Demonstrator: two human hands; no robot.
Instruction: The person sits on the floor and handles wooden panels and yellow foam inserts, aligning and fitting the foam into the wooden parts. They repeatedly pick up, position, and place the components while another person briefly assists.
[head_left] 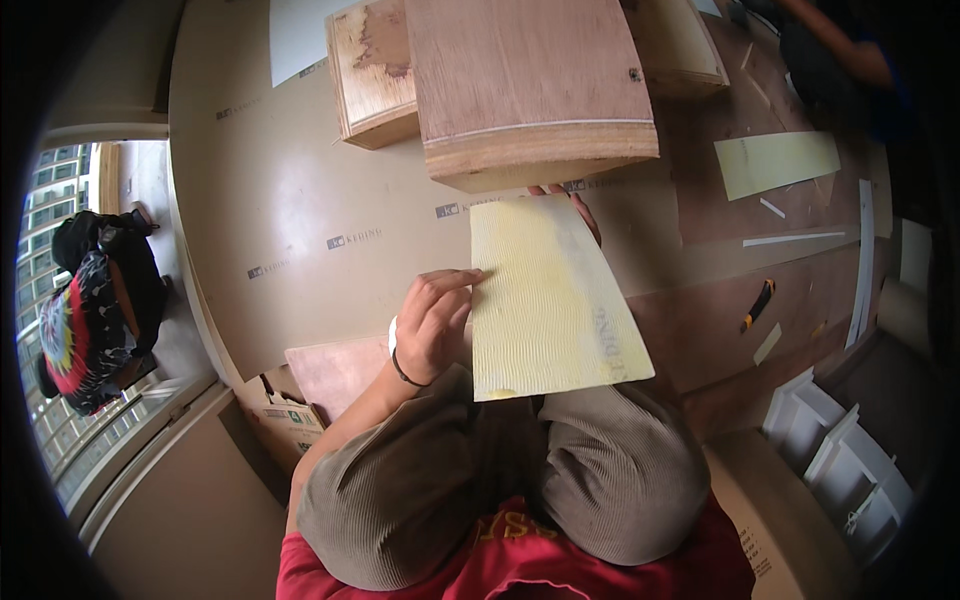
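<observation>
A pale yellow sheet [545,310] with fine wavy ridges, which look like spread glue, is held up over my lap. My left hand [435,325] pinches its left edge, thumb hidden. At the far right corner, fingers of my right hand [585,212] show around the edge; the rest of that hand is behind the sheet. Just beyond it stands a plywood box [535,80] with a pale front edge strip, apart from the sheet.
Smaller wooden boxes [372,75] flank the plywood box. Another yellow sheet [778,165], white strips [793,240] and a utility knife [758,305] lie on the right. Grey-white plastic pieces [840,450] stand near right. A backpack [105,310] is far left; another person's arm [840,45] shows top right.
</observation>
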